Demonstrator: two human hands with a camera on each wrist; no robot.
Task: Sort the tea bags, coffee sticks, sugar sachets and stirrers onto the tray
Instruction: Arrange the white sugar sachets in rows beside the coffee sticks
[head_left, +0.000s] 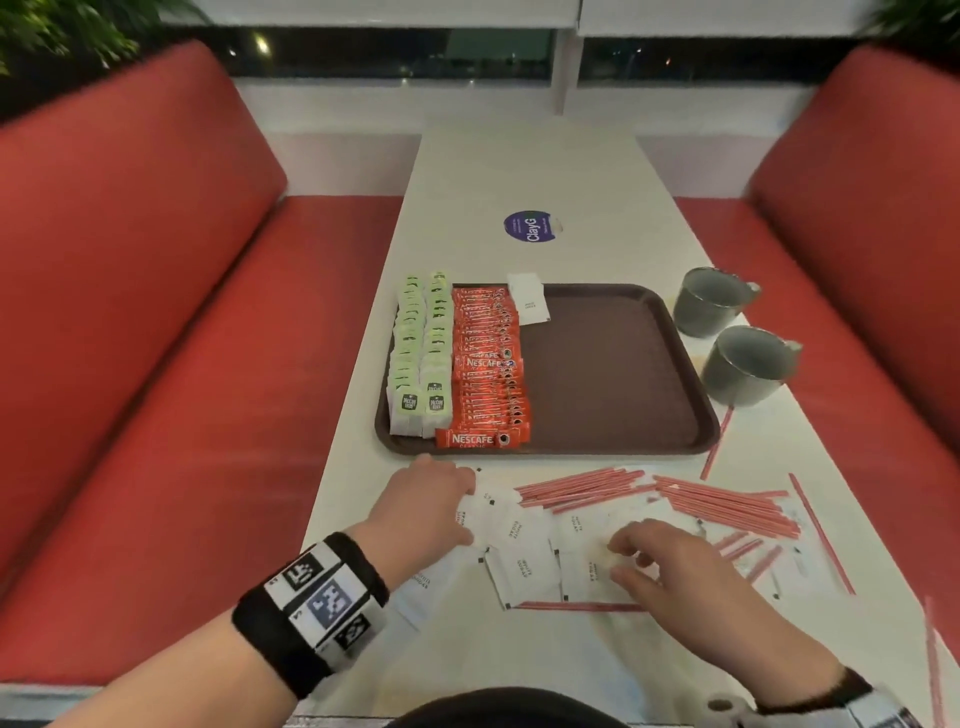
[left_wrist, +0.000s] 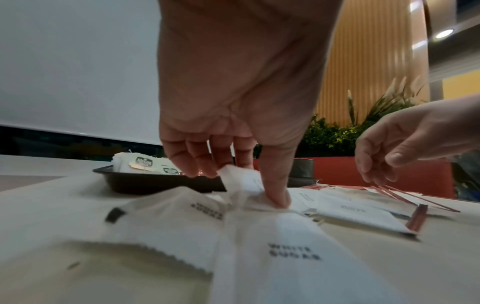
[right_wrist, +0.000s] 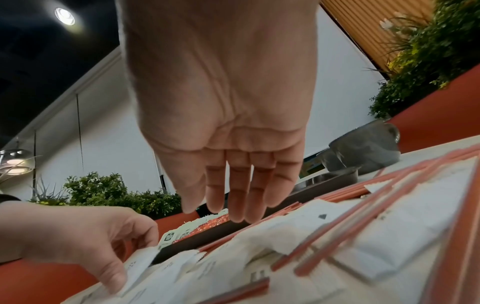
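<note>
The brown tray (head_left: 613, 364) carries two rows of green tea bags (head_left: 418, 353), a column of red coffee sticks (head_left: 488, 364) and one white sugar sachet (head_left: 529, 299) at its far edge. On the table in front of it, loose sugar sachets (head_left: 524, 571) lie mixed with red stirrers (head_left: 727, 504). My left hand (head_left: 465, 512) pinches one sachet (left_wrist: 241, 176) at the left of the pile, thumb pressing down and fingers curled round its edge. Over the middle of the pile my right hand (head_left: 621, 561) hovers with relaxed fingers (right_wrist: 235, 205), holding nothing.
Two grey mugs (head_left: 711, 301) (head_left: 748, 364) stand right of the tray. A purple round sticker (head_left: 532, 227) is on the far tabletop. Red benches (head_left: 156, 364) flank the narrow table. A few stirrers (head_left: 821, 535) lie near the right edge.
</note>
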